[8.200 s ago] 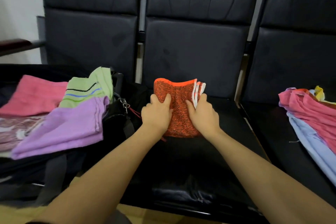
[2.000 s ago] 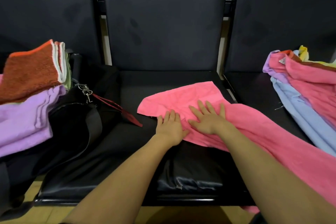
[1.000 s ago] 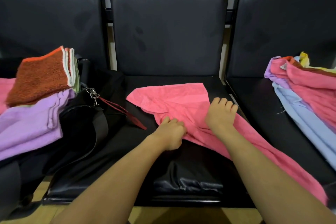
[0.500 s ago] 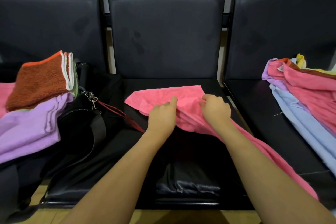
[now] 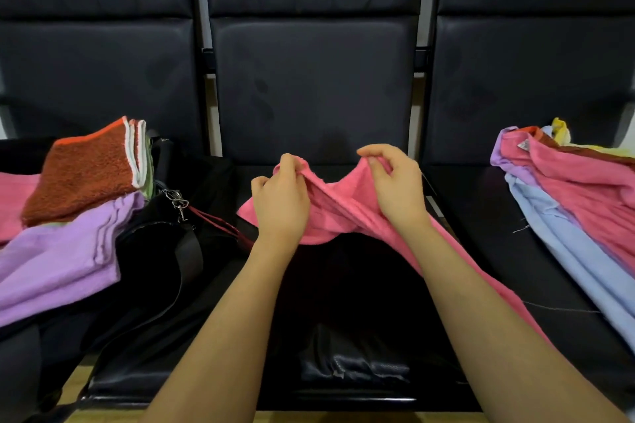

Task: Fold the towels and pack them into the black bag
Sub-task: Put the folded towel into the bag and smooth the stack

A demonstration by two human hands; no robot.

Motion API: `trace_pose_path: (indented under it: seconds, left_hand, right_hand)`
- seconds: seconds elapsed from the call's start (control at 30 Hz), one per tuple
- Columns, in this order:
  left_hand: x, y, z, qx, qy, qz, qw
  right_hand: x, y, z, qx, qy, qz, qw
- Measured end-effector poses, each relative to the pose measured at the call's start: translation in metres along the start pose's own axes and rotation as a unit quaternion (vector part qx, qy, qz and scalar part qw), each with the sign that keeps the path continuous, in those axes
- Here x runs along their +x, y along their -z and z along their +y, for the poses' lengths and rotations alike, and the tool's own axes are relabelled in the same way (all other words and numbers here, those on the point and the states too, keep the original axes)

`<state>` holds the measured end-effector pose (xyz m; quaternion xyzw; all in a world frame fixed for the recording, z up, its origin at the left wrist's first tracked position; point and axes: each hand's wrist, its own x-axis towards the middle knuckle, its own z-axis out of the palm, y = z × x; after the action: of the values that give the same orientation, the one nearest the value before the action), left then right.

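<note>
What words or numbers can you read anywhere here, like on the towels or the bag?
None can be read.
The small tag on the pink towel in the unfolded pile: too small and blurred to read.
The black bag, its metal clip, the folded towels and the pink towel held by both hands: no writing shows.

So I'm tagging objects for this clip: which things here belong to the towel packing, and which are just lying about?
Part of the job:
- pink towel, pinched by left hand and right hand
- folded towels
- black bag
- unfolded pile

Just there:
- black seats
- key ring on the bag
</note>
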<state>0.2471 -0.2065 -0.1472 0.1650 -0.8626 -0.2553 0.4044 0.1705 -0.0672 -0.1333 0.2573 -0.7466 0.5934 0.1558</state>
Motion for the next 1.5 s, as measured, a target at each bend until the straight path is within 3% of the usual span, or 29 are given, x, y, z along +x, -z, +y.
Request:
trace_pose_path:
  seconds: [0.13, 0.2, 0.37, 0.53, 0.73, 1.03, 1.3, 1.5]
  left_hand:
    - [0.002, 0.001, 0.007, -0.176, 0.023, -0.036, 0.983]
    - [0.001, 0.002, 0.009, -0.204, 0.039, -0.062, 0.976]
    - [0.002, 0.003, 0.005, -0.181, 0.048, -0.099, 0.977]
    - [0.0, 0.0, 0.013, -0.251, 0.104, -0.152, 0.95]
    - [-0.002, 0.004, 0.02, -0.282, 0.157, -0.058, 0.945]
    - [0.001, 0.027, 0.053, -0.233, 0.08, 0.004, 0.969]
    - [0.037, 0.07, 0.097, -0.22, 0.016, 0.059, 0.974]
    - [0.07, 0.111, 0.117, -0.173, -0.026, 0.05, 0.983]
  right_hand:
    - [-0.001, 0.0, -0.003, -0.158, -0.018, -0.203, 0.966]
    - [-0.006, -0.003, -0.001, -0.196, -0.016, -0.248, 0.949]
    - [-0.008, -0.009, -0.004, -0.141, 0.01, -0.141, 0.98]
    - [-0.008, -0.014, -0.005, -0.172, 0.07, -0.141, 0.972]
    - [-0.015, -0.007, -0.013, -0.118, 0.047, -0.182, 0.975]
    - [-0.01, 0.023, -0.041, -0.075, 0.072, -0.057, 0.993]
    - [0.018, 0.049, -0.096, -0.073, 0.135, 0.024, 0.988]
    - [0.038, 0.066, -0.137, -0.122, 0.173, 0.027, 0.977]
